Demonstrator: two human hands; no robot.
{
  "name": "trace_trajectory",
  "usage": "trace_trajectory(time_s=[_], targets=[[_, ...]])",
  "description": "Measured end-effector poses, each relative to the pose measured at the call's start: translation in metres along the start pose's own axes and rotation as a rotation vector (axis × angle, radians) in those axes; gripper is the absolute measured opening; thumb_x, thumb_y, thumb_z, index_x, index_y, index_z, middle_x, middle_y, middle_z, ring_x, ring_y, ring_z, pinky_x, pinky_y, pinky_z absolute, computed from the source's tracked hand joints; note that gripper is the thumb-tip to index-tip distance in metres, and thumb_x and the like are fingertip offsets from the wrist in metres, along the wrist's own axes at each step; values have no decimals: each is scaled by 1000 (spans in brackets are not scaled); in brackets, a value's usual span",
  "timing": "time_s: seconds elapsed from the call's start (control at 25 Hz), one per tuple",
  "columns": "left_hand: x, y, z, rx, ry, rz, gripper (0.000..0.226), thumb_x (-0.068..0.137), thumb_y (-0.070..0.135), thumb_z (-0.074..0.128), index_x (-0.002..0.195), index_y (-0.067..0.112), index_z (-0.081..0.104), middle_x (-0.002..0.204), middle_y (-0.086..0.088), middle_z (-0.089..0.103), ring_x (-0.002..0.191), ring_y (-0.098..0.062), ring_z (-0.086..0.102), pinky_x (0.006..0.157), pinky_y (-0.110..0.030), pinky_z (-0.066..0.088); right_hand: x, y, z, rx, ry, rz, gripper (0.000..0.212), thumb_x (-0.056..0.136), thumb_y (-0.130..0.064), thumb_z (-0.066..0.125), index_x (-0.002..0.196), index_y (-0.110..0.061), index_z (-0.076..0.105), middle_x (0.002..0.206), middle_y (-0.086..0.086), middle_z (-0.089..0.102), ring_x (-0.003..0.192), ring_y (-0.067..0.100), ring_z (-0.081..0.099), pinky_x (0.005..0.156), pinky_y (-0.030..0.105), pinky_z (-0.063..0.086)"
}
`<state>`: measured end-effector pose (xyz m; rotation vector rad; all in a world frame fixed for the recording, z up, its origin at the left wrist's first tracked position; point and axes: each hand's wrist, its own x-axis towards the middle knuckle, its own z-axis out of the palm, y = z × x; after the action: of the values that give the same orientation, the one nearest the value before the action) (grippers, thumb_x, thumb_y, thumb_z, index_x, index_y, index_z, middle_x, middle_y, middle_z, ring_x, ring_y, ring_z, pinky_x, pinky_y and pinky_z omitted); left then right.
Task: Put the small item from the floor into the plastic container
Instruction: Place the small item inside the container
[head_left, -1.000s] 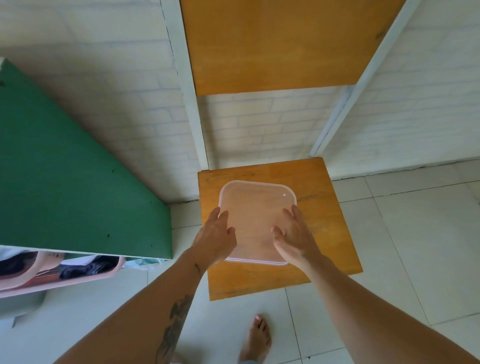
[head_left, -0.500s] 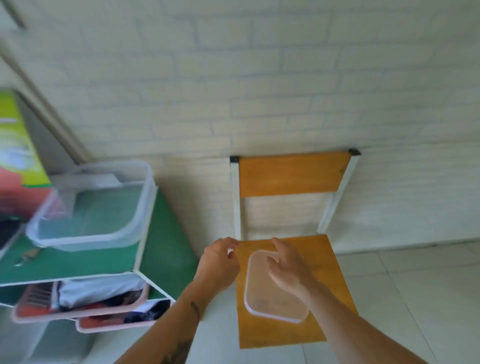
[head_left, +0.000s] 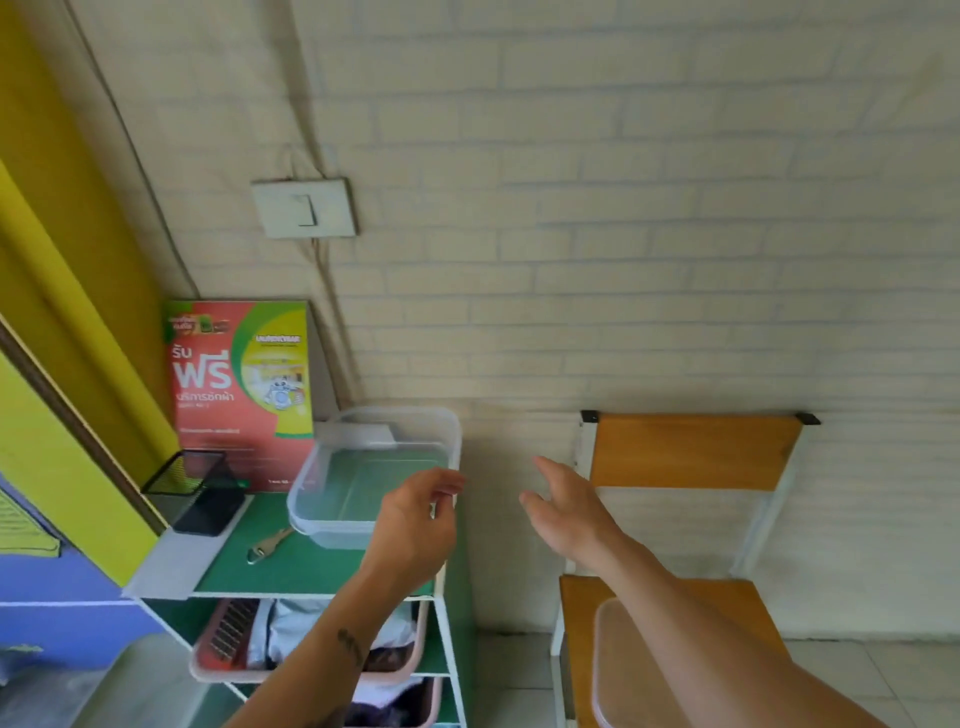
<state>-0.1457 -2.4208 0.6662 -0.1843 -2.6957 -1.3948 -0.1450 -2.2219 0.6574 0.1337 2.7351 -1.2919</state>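
A clear plastic container (head_left: 332, 527) stands without a lid on the green top of a shelf unit (head_left: 296, 569). Its translucent lid (head_left: 621, 660) lies on the wooden chair seat at the lower right, partly covered by my right forearm. My left hand (head_left: 415, 525) hovers at the container's near right corner, fingers loosely curled, and I see nothing in it. My right hand (head_left: 569, 512) is open in the air between the container and the chair, fingers spread. No small item on the floor is in view.
A metal key-like piece (head_left: 267, 545) lies on the green top in front of the container. A black mesh holder (head_left: 192, 493) and a red-green box (head_left: 239, 395) stand behind it. Pink baskets (head_left: 228, 670) with clothes fill the shelves below. The wooden chair (head_left: 693, 452) stands against the brick wall.
Both hands have left the lid on the chair seat and risen to the left, towards the container. My view has swung up and left, from the chair to the shelf top.
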Motion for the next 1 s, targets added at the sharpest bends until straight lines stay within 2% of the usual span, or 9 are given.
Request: trace_trajectory(time_s=[0.16,0.24,0.32,0.4,0.52,0.6,0.76,0.88,1.0], targets=[[25,-51,-55,-44,4,20,38,86,-4,46,104,19,71,102,3,72,94,-11,67,91,-25,51,13,-49,60,4,65,32,65,98,-34,47,155,-17,21,162,5,21,148,22,20,119,39,20],[37,-74,-78,-69,17,36,37,85,-5,46,101,17,71,100,1,72,93,-14,67,91,-30,53,18,-68,84,2,111,47,59,99,-29,47,152,-14,25,159,7,27,145,24,26,112,31,23],[43,-93,-99,-61,87,94,36,83,-7,48,99,15,72,97,0,72,89,-17,67,86,-32,55,20,-81,102,-2,147,64,53,99,-24,45,150,-17,30,154,6,34,138,24,36,103,27,27],[46,-112,-117,-39,194,158,34,82,-10,51,98,12,71,95,-2,71,85,-19,66,80,-34,54,23,-90,117,-50,180,89,53,99,-24,43,150,-18,27,154,4,32,136,22,38,105,31,30],[45,-144,-135,11,325,136,30,80,-10,53,98,8,69,95,-6,65,83,-24,61,77,-32,47,32,-97,138,-207,196,131,59,101,-28,39,153,-15,15,161,4,16,146,23,23,116,40,26],[41,-169,-138,55,340,85,30,79,-10,53,100,6,67,97,-8,61,86,-28,58,77,-36,47,38,-100,147,-294,204,147,62,101,-29,38,154,-14,10,164,6,5,150,25,11,119,42,21],[34,-214,-133,257,94,26,37,79,2,59,115,8,63,110,-7,60,97,-27,58,87,-45,52,48,-103,156,-368,241,182,63,102,-30,38,154,-12,7,164,11,0,150,28,6,118,41,17],[38,-232,-131,460,-98,36,44,78,20,62,122,13,60,115,-5,60,100,-26,55,91,-43,51,58,-100,160,-401,251,223,66,102,-31,37,154,-10,3,164,13,-1,151,29,2,119,41,12],[49,-233,-131,548,-165,38,39,80,24,62,118,16,62,112,-5,60,101,-26,53,91,-41,49,64,-97,163,-409,239,262,69,102,-33,35,155,-7,-3,164,15,-4,151,29,-1,119,40,6]])
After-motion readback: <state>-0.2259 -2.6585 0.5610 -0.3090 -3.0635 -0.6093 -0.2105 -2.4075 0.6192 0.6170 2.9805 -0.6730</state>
